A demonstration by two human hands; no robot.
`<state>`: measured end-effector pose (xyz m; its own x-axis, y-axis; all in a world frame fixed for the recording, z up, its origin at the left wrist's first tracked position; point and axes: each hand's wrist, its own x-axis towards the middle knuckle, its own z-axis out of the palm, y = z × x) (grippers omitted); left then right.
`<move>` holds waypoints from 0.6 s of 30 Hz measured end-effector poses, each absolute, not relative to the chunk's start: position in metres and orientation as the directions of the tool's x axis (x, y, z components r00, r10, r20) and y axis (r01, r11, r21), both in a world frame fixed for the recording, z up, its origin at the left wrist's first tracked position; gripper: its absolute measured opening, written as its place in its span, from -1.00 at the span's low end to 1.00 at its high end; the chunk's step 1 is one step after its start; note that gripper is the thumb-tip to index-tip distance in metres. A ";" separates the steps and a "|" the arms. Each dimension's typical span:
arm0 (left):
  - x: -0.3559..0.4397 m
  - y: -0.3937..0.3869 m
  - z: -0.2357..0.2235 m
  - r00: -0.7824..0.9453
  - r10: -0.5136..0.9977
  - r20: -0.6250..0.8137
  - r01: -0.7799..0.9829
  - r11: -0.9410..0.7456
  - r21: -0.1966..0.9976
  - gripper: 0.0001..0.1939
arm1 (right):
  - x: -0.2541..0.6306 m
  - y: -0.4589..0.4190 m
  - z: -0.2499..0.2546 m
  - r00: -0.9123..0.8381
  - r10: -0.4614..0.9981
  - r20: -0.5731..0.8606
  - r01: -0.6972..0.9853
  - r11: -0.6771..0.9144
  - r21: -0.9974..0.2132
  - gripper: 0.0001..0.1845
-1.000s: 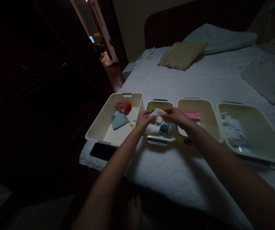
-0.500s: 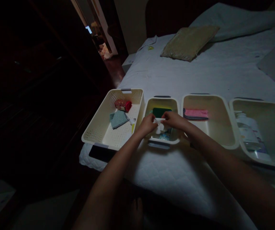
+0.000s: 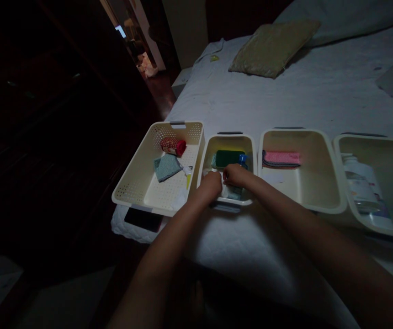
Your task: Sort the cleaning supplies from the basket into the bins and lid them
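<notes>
My left hand (image 3: pixel 210 186) and my right hand (image 3: pixel 235 175) reach side by side into a small cream plastic basket (image 3: pixel 227 136), at its front. Something white lies under my fingers, mostly hidden, and I cannot tell whether either hand grips it. Just beyond my right hand stands a blue-capped bottle (image 3: pixel 242 161), next to a dark green sponge (image 3: pixel 230 158). A pale blue item (image 3: pixel 233 194) shows below my right hand.
A perforated cream basket (image 3: pixel 183 130) on the left holds a red-and-white cylinder (image 3: pixel 173 146) and a grey-blue cloth (image 3: pixel 165 167). To the right, cream bins hold a pink folded cloth (image 3: pixel 281 159) and a pump bottle (image 3: pixel 361 185). A black phone (image 3: pixel 143 219) lies on the bed.
Both hands have dropped lower into the small basket, and the white piece they held up is no longer visible between my fingers. The sponge and blue cap now show. The view has tilted downward.
</notes>
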<state>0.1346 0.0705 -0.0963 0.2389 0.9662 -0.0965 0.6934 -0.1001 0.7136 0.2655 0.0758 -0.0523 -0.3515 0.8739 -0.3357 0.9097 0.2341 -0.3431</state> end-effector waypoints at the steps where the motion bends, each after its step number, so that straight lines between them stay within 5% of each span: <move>1: 0.136 0.067 -0.093 0.219 0.969 -0.110 0.723 -0.086 0.686 -0.80 | 0.264 0.075 -0.051 -0.353 0.872 -0.340 0.912 0.240 -0.333 -0.82; 7: 0.152 0.059 -0.061 0.198 0.880 -0.432 0.978 -0.147 0.150 -0.66 | 0.258 0.071 -0.052 -0.342 0.877 -0.336 0.932 0.272 -0.238 -0.73; 18: 0.161 0.060 -0.054 0.192 0.816 -0.545 0.966 -0.256 -0.044 -0.63 | 0.251 0.067 -0.058 -0.334 0.904 -0.268 0.942 0.330 -0.060 -0.69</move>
